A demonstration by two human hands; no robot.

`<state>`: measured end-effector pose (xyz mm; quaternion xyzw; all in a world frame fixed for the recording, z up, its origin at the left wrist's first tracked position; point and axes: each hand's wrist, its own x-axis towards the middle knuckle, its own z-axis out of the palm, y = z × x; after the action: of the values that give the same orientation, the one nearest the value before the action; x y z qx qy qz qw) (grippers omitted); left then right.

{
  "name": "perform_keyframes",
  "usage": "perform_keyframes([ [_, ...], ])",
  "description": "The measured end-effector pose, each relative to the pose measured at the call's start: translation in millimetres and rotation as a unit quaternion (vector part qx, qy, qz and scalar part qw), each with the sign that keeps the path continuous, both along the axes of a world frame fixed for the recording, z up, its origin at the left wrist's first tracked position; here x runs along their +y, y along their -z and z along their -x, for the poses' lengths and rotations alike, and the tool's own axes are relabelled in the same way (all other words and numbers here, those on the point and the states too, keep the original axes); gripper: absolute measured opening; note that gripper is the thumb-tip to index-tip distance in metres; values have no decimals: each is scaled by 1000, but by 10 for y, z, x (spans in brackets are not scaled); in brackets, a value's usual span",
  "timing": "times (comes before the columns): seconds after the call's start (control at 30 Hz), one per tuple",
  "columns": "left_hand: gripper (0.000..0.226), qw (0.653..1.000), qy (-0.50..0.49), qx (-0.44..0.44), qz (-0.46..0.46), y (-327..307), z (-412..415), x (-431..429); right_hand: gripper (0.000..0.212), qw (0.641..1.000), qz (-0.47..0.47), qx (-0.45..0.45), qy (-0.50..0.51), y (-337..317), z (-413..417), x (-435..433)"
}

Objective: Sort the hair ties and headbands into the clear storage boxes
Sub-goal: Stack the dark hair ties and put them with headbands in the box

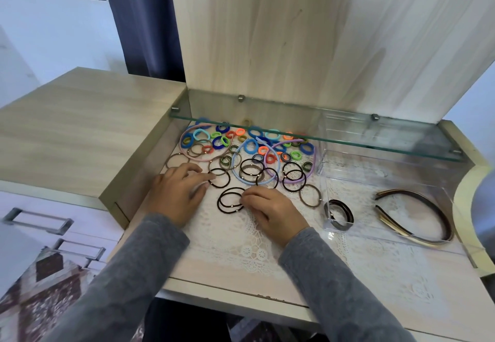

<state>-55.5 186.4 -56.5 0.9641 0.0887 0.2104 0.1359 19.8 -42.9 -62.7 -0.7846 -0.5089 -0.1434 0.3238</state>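
My right hand (270, 207) has its fingers curled and pinches the right edge of a pair of black hair ties (231, 206), which lie flat on the lace mat (241, 250) just at nine o'clock of that hand. My left hand (176, 194) rests at nine o'clock of the pair, its fingers bent, the tips at the rim of a single black hair tie (213, 182); whether I pinch that one or only touch it I cannot tell. At twelve o'clock from both hands spreads the heap of coloured hair ties (251, 146), thin black and brown rings nearest me, thick bright ones behind, with a pink headband (187, 153), a blue headband (257, 183) and a purple headband (294, 181) lying among them. At three o'clock of my right hand stands a clear storage box (388, 178) holding brown headbands (428, 234), and a small dark headband (338, 214) sits in its near left corner. A glass shelf (294, 130) spans the back of the heap. Grey sleeves cover both my arms.
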Motion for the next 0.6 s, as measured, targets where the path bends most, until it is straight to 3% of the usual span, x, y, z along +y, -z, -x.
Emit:
perform_keyframes([
  [0.4,8,998,12,47,-33,-209,-56,30,18,999,22,-36,24,-16,33,12],
  [0.6,6,998,6,53,-23,-169,31,-60,17,982,-6,-20,186,-62,5,16],
])
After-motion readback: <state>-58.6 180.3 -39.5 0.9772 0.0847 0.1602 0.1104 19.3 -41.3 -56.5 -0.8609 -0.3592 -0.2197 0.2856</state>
